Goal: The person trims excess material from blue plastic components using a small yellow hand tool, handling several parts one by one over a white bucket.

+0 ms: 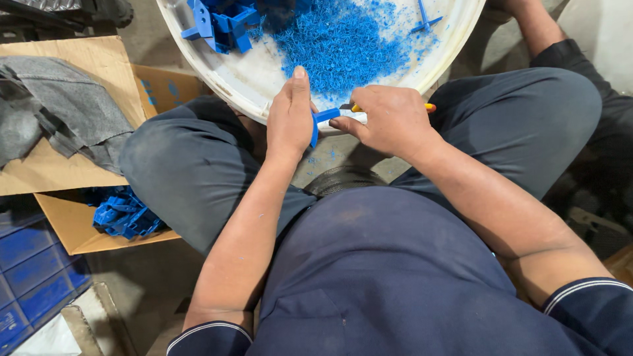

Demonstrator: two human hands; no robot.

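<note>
My left hand (291, 111) grips a small blue plastic part (322, 118) just below the rim of a round white tub (247, 82). My right hand (389, 118) holds a knife with a white and yellow handle (356, 116), its tip against the blue part. The two hands sit close together above my crossed legs. A heap of blue plastic shavings (343, 43) fills the middle of the tub. Several blue moulded parts (221, 23) lie at the tub's left side.
A cardboard box (79, 227) at the left holds more blue plastic parts (122, 214). Grey cloth (59, 115) lies on flattened cardboard above it. A blue crate (30, 277) stands at the lower left. Another person's legs (547, 33) reach in at the upper right.
</note>
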